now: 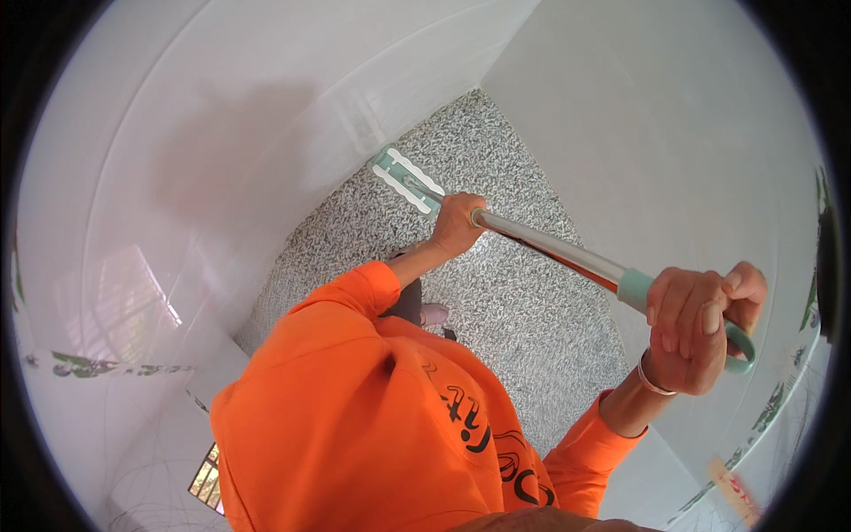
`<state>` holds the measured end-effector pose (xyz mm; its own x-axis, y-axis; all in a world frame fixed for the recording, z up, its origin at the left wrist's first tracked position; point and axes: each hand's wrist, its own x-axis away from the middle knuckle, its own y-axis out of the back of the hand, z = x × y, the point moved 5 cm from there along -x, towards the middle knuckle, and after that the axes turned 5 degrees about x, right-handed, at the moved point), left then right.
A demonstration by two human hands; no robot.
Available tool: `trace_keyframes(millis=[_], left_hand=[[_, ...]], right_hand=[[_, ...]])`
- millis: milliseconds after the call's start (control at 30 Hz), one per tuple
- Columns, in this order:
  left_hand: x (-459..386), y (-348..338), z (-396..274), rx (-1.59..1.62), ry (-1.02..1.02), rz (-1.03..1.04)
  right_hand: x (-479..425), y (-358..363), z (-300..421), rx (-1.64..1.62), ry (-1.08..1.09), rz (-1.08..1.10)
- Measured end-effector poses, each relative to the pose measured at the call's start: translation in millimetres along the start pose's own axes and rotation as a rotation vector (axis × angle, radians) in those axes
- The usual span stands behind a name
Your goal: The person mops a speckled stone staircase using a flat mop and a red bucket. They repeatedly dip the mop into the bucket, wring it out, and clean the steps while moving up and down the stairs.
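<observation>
A mop with a metal pole slants across the view from the lower right toward the floor. Its pale green and white rectangular mop head sits at the foot of the left wall. My left hand is wrapped around the lower part of the pole, near a green collar. Higher up, my right hand grips the upper end, just past the green handle sleeve. A green hanging loop sticks out beyond that hand. The mop pad's underside is hidden.
Speckled grey floor meets a glossy white wall on the left and a pale wall on the right, forming a corner ahead. My foot stands on the floor below my left arm. A barred window shows at lower left.
</observation>
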<state>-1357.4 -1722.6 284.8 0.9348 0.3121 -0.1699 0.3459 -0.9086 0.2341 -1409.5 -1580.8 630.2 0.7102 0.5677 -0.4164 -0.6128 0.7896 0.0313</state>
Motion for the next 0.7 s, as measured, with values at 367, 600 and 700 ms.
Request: trace_keyframes(millis=[367, 600, 700], left_hand=[[123.5, 116.7, 40.2, -0.071, 0.126, -0.183], [210.5, 150.9, 55.7, -0.11, 0.219, -0.134], [227.3, 145.0, 65.6, -0.119, 0.19, -0.109]], right_hand=[[13.6, -109.7, -44.0, -0.277, -0.09, 0.248], [87.9, -150.9, -54.4, -0.325, -0.122, 0.07], [119.0, -141.8, -55.7, -0.29, -0.15, -0.023]])
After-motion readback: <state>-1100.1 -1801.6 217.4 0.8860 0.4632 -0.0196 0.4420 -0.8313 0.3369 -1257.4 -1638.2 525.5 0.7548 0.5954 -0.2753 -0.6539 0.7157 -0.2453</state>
